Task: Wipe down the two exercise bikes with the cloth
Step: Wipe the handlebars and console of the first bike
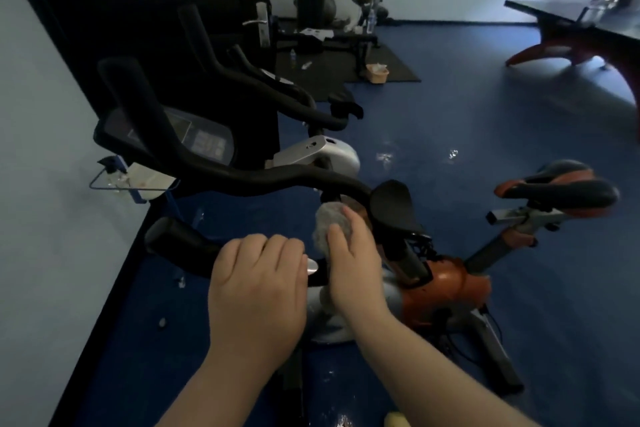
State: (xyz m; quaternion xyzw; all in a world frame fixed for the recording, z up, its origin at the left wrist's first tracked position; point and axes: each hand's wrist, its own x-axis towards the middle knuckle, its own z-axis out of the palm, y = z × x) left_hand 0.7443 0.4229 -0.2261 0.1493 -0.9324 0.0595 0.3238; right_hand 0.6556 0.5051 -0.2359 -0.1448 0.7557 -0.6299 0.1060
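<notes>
The left hand was clamped, fingers curled over, on the near black padded handlebar of the orange-and-black exercise bike. Just to the right of that handlebar, the right hand was closed on one grey fuzzy cloth, pressing it against the bike's centre stem below the curved upper bar. Two hands and one cloth were visible.

Two exercise bikes were in view. The orange one carried one black tray-like pad beside the cloth and one orange-and-black saddle well to the right of the handlebar. Beyond the handlebar stood the second, silver-and-black exercise bike, with one grey display console in front of it; which bike carried the console could not be told. Both bikes stood on the blue floor. One black table with red legs stood far right of the handlebar.
</notes>
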